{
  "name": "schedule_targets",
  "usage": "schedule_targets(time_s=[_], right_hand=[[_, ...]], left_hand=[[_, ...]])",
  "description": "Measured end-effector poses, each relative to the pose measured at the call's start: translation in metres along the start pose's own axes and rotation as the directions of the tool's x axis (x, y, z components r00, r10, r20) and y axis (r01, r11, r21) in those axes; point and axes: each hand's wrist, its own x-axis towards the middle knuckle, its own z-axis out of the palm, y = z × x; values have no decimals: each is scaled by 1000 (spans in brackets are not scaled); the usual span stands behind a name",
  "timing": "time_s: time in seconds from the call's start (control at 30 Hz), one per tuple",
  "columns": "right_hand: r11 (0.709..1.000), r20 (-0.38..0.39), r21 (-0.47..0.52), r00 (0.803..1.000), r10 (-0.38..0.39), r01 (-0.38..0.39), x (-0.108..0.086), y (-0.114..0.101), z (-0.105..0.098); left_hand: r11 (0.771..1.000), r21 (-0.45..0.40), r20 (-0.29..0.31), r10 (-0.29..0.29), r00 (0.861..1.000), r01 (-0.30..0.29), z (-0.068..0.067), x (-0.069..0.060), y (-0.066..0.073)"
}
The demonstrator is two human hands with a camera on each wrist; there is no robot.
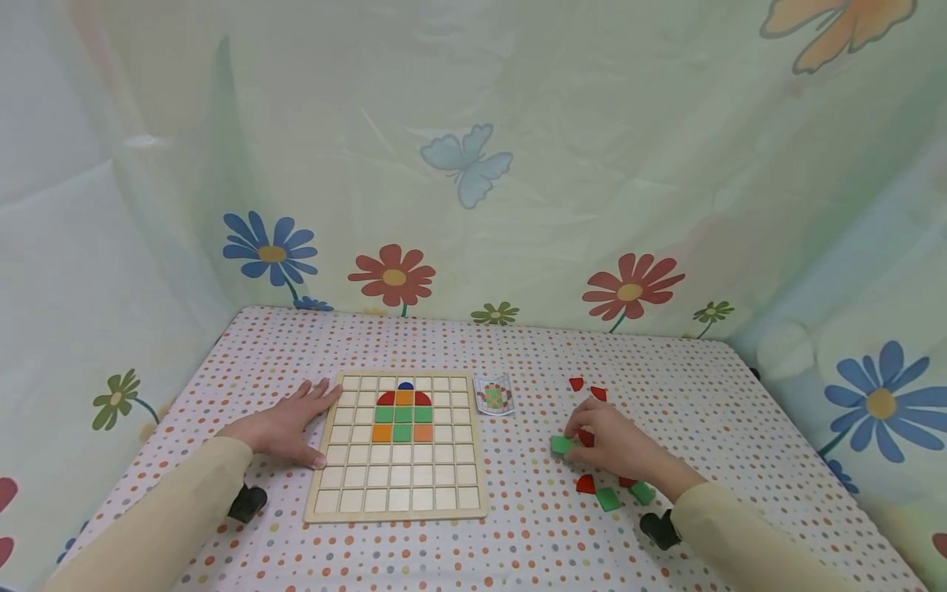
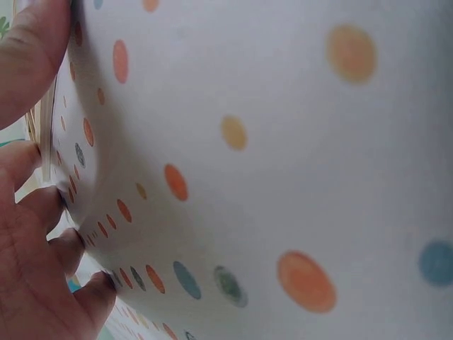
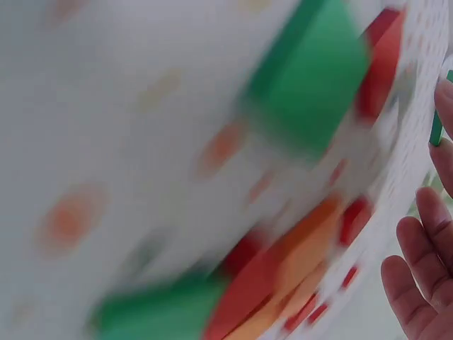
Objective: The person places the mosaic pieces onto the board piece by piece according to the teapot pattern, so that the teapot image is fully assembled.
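A wooden grid board lies flat on the table. Its upper middle holds a blue half-round tile, red quarter-round tiles, and green and orange square tiles. My left hand rests at the board's left edge with fingers spread. In the left wrist view the fingers touch the dotted cloth, and the thumb lies over the board's edge. To the right of the board, my right hand pinches a green square tile between thumb and finger. The right wrist view shows that green tile edge-on.
A small picture card lies just right of the board. Loose red tiles and green tiles are scattered around the right hand. Orange tiles appear among them in the right wrist view. A flowered curtain hangs behind the table.
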Motion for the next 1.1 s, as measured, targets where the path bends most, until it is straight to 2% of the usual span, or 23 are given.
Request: schedule_targets(time_s=[0.1,0.23,0.4,0.57,0.8,1.1], right_hand=[[1000,7,7,1000,-12,12,10,-22,7],[996,19,4,996,-88,88,25,-47,19],[981,31,-8,980,-194,194,41,-75,33],[970,49,-42,971,-236,238,55,-99,45],[939,62,-125,947,-315,320,66,-121,54],[929,100,-164,942,-320,333,73,-139,60]], left_hand=[[1000,-5,3,-4,1000,4,0,0,0],[1000,-6,6,-7,1000,7,0,0,0],[1000,0,1,3,1000,-3,0,0,0],[1000,6,-2,7,1000,-7,0,0,0],[1000,11,1,12,1000,-12,-1,1,-1],[1000,8,1,-1,1000,1,0,1,-1]])
